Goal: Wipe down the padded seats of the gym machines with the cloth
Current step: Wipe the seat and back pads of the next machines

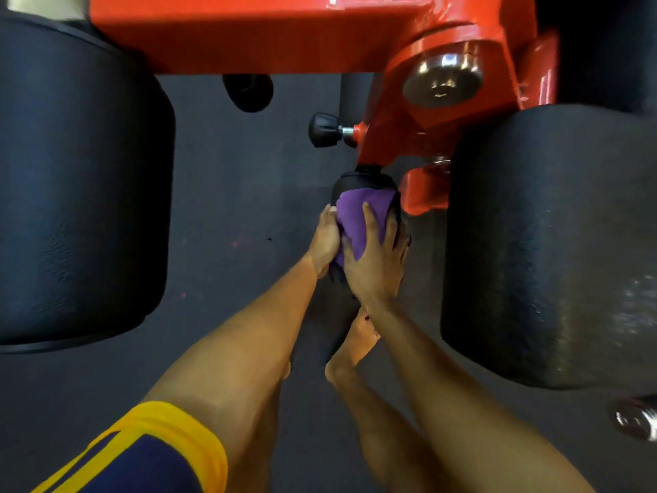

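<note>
Cloth (359, 217), a plain purple one with a soft, matte surface, is bunched and wrapped over a small black padded roller (359, 181). That roller hangs from the lower end of the red machine frame (249, 33), low in the middle of the view and close above the dark floor (231, 193). The visible purple patch is longer than it is wide. Its long axis runs from the roller's end near the red bracket back towards the person's wrists, leaning slightly to the left as it comes. The upper edge is rounded, following the roller, and the lower end is crumpled and darker where it disappears between the palms.

Both hands have hold of it. The left hand (325, 240) clasps the cloth from the left side with its fingers closed against the fabric. The right hand (373, 265) lies over the top, one finger stretched along the cloth towards the bracket and the others bent round the roller's right side. How far the roller reaches below the hands cannot be told.

Two far larger black padded rollers flank the scene, one on the left (81, 179) and one on the right (547, 243), both well apart from the cloth. A black adjustment knob (323, 130) juts from the red arm just above the small roller. A bare foot (355, 341) stands on the floor under the right wrist. The left arm comes out of a navy sleeve with a yellow band (156, 453).
</note>
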Demonstrator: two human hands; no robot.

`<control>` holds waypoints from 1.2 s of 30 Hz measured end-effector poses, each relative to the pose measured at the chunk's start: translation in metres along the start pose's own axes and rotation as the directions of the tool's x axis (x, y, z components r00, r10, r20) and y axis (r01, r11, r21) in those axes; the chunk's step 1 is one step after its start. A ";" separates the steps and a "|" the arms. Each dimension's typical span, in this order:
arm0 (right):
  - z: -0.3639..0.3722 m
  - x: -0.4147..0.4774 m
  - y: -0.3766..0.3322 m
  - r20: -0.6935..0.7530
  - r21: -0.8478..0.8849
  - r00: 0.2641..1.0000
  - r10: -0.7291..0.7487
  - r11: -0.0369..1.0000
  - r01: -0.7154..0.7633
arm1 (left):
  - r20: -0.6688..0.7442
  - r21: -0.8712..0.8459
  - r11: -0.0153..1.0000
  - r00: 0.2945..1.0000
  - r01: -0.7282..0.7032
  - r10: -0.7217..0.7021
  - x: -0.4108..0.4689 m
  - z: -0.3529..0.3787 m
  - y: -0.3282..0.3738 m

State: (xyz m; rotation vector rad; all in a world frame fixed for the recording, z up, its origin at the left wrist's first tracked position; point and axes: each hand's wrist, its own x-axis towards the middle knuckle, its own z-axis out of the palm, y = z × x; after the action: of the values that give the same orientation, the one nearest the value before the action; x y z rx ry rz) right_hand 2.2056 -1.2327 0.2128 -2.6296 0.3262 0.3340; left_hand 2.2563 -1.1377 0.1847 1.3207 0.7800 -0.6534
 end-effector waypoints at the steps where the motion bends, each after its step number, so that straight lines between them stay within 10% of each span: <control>1: 0.001 0.013 -0.002 -0.016 0.021 1.000 0.017 1.000 -0.017 | 0.015 -0.020 1.000 1.000 0.016 -0.016 0.006 -0.001 -0.004; 13: 0.002 -0.073 0.030 0.084 0.164 0.996 0.020 0.986 -0.034 | 0.061 -0.097 0.991 0.994 0.093 -0.087 0.008 -0.005 -0.004; 21: -0.007 0.071 -0.018 -0.064 -0.040 0.998 -0.014 0.999 0.012 | 0.037 -0.059 0.998 0.999 0.019 -0.016 0.006 0.004 -0.011; 30: 0.004 -0.060 0.026 0.068 0.077 0.992 -0.110 0.992 0.104 | 0.089 -0.076 0.988 0.988 0.132 -0.125 -0.001 -0.008 -0.018; 36: -0.006 0.029 -0.018 -0.015 -0.011 0.999 -0.039 0.999 0.039 | -0.058 -0.065 0.997 0.998 0.031 -0.034 -0.012 0.006 -0.030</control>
State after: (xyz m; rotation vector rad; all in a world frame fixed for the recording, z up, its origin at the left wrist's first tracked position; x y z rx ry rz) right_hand 2.2389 -1.2252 0.2165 -2.6461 0.2788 0.3043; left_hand 2.2263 -1.1477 0.1775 1.2759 0.8651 -0.6128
